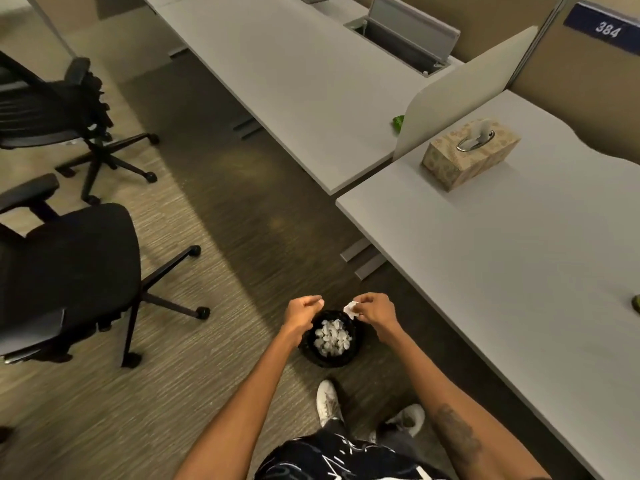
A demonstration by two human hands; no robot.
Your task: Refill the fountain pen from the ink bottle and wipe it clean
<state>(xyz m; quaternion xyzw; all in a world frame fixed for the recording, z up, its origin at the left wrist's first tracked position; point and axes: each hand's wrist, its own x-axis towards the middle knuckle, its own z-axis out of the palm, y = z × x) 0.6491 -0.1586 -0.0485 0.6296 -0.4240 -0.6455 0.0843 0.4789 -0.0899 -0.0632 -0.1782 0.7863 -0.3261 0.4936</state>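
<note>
My right hand [375, 312] pinches a small crumpled white tissue [351, 310] above a black waste bin [329, 358] on the floor. The bin holds several crumpled white tissues [331, 337]. My left hand [302, 314] hovers over the bin's left rim with its fingers curled and nothing visible in it. A patterned tissue box [469, 154] with a tissue sticking out stands on the grey desk [519, 258] to the right. No pen or ink bottle shows in view.
A second grey desk [294, 81] with a divider panel [460, 95] lies beyond. Two black office chairs [69, 265] [59, 105] stand on the carpet to the left. A small green object [636, 303] sits at the desk's right edge. My white shoes [327, 403] are below the bin.
</note>
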